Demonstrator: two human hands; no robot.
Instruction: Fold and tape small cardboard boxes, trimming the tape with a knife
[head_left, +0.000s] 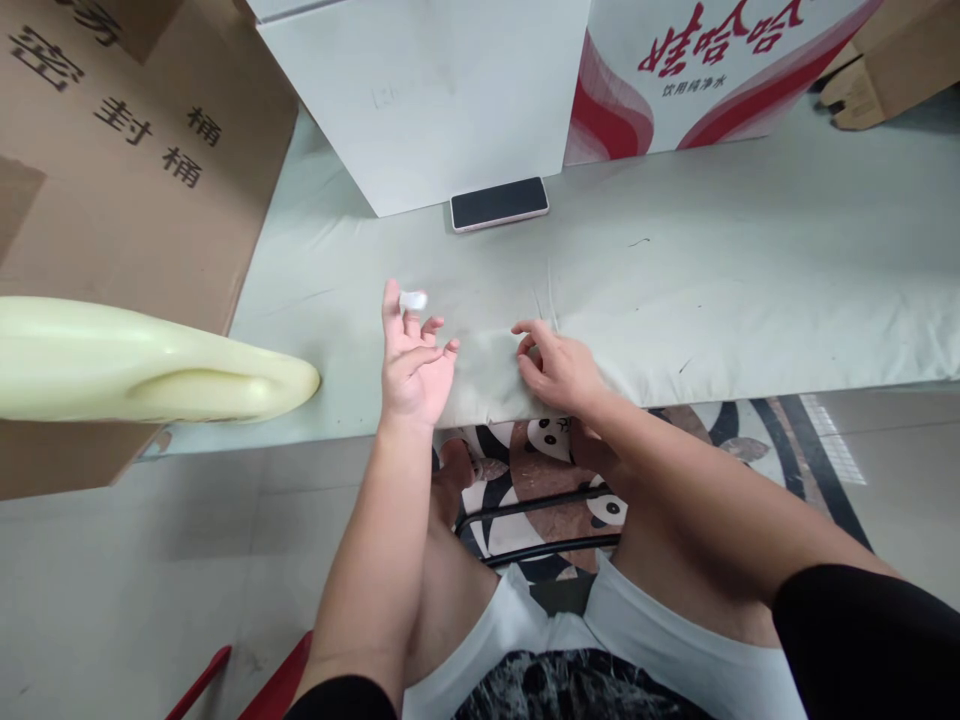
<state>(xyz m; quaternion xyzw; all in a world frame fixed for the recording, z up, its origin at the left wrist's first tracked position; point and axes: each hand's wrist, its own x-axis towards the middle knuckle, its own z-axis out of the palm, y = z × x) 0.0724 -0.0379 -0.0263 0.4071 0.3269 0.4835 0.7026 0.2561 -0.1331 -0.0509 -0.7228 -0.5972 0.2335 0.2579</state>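
My left hand (418,372) is raised near the front of the cloth-covered table (750,270), palm turned up and fingers loosely bent. A small white piece (413,300), too blurred to name, sits between the index and middle fingertips. The thumb stands away from it. To the right, my right hand (556,365) is at the table's front edge, back of the hand up. Its fingers are loosely curled and apart, and nothing shows in them. Beyond both hands, a phone (499,204) with a dark screen lies against a white box (435,100).
Tall cardboard box (150,220) stands at the left, with a smooth pale-yellow object (187,375) jutting in front of it. A red-and-white carton (675,90) and brown cardboard (900,70) line the back. Below the table edge are my legs and a black metal bar (540,500).
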